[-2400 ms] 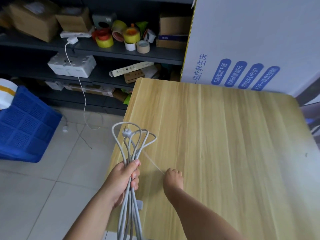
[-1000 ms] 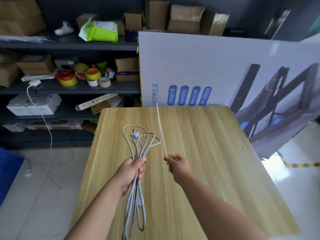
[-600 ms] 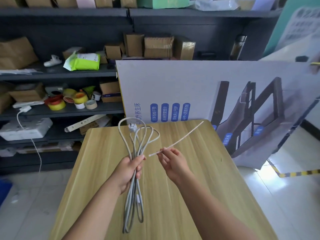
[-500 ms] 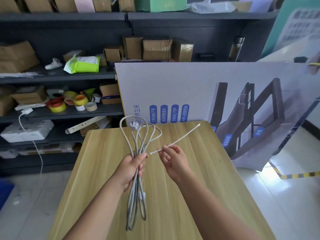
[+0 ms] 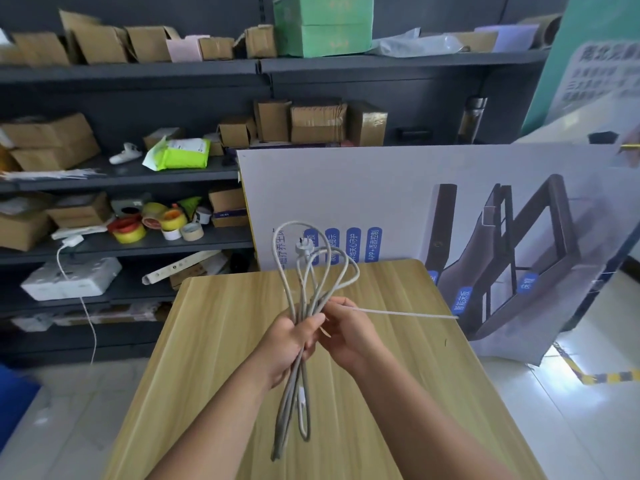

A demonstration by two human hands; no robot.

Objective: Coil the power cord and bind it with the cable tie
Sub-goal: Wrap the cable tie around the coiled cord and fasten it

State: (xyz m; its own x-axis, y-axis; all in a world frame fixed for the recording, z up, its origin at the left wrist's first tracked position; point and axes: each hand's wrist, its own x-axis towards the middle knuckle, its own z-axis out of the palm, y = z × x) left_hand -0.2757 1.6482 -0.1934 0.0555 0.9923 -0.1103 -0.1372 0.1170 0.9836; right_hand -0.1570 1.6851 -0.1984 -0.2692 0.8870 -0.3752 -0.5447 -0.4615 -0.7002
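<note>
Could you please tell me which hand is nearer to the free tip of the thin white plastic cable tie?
Right. The right hand pinches the thin white plastic cable tie, whose tip points rightward; the left hand, gripping the coiled grey power cord, sits farther left.

A storeroom or stockroom: dark metal shelving (image 5: pixel 138 69) along the far wall holds cardboard boxes (image 5: pixel 317 123) and tape rolls (image 5: pixel 130 230), with a printed display board (image 5: pixel 398 195) leaning nearby.
</note>
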